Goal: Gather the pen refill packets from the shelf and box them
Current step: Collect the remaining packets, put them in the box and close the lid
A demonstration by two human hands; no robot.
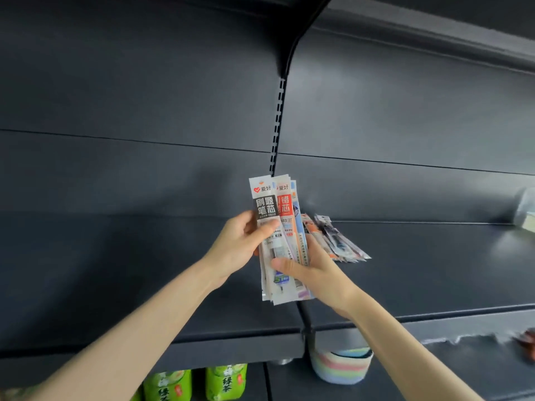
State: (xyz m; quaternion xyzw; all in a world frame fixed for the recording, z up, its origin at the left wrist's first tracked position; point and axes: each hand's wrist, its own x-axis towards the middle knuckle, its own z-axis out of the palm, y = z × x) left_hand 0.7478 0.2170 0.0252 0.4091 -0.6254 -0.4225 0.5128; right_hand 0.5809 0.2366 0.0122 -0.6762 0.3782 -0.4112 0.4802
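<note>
My left fingers [267,228] and right fingers [285,267] are curled round a fanned bundle of refill packets [267,204], held upright at mid-frame. I judge the gathering half done. The loose packets [341,244] lie on the shelf [434,270] just right of centre. Next, one hand should reach there. The shelf's front edge runs under my wrists, and there is open room to the right.
</note>
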